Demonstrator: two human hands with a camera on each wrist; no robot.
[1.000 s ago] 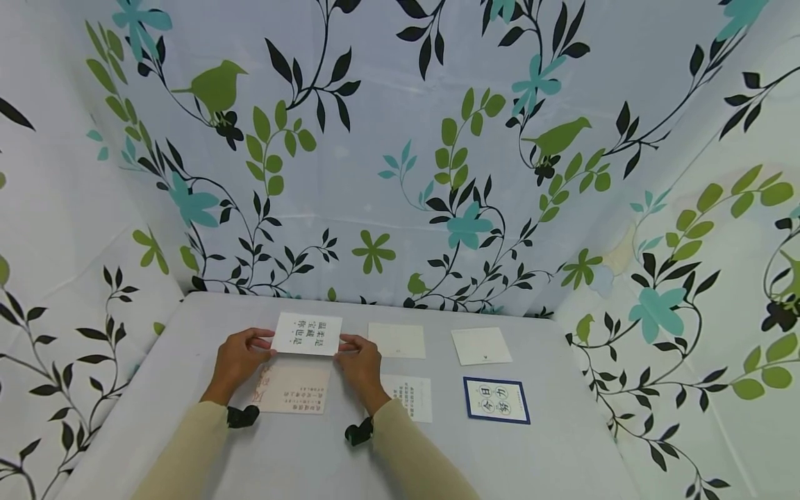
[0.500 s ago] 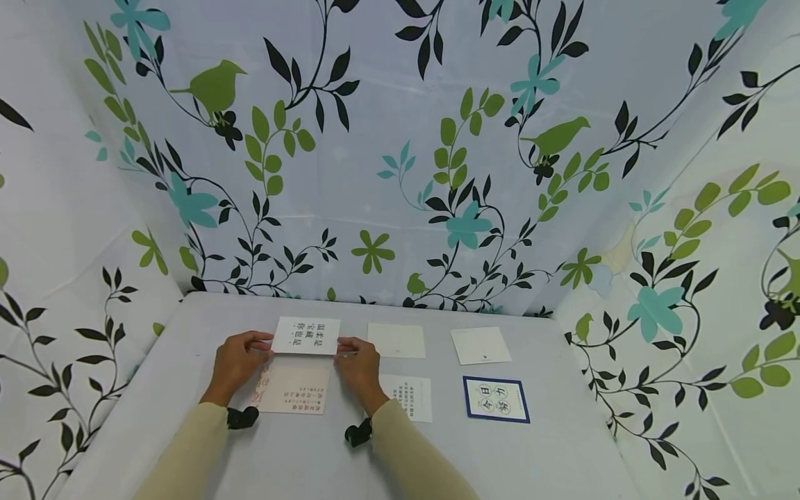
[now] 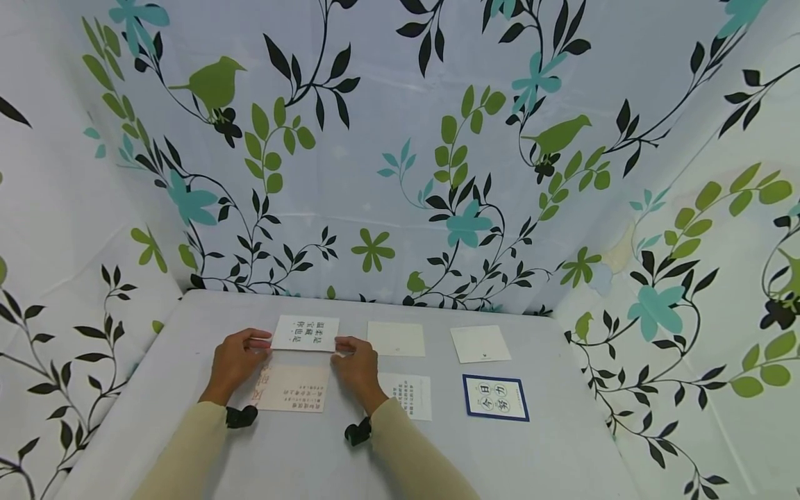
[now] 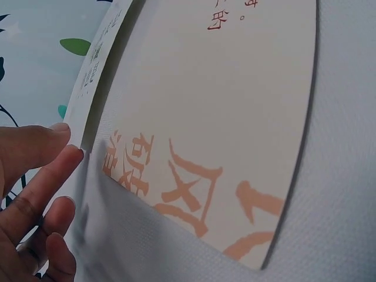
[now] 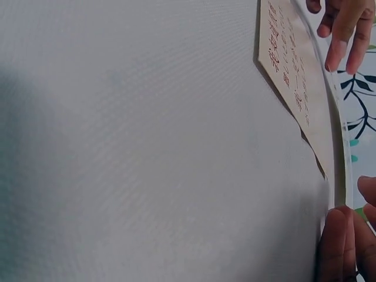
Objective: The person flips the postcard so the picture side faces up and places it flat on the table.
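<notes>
A white card (image 3: 305, 333) with black characters is held between both hands at the back left of the table. My left hand (image 3: 236, 361) pinches its left end, with the thumb and index fingertip at the near corner in the left wrist view. At the opposite end, my right hand (image 3: 357, 367) grips the near right corner between thumb and fingers. Just in front of the white card lies a pinkish card (image 3: 290, 387) with reddish writing. Its large orange characters show in the left wrist view.
To the right lie a blank cream card (image 3: 396, 339) and, partly behind the right hand, a white card with small text (image 3: 412, 397). Farther right are a cream card with a tiny mark (image 3: 480, 344) and a blue-bordered card (image 3: 496, 398). A patterned curtain (image 3: 375, 173) stands behind.
The white card has tipped flatter and its near edge looks slightly farther back. Both hands have stayed on its ends, the right one shifting slightly left. The other cards lie as before.
</notes>
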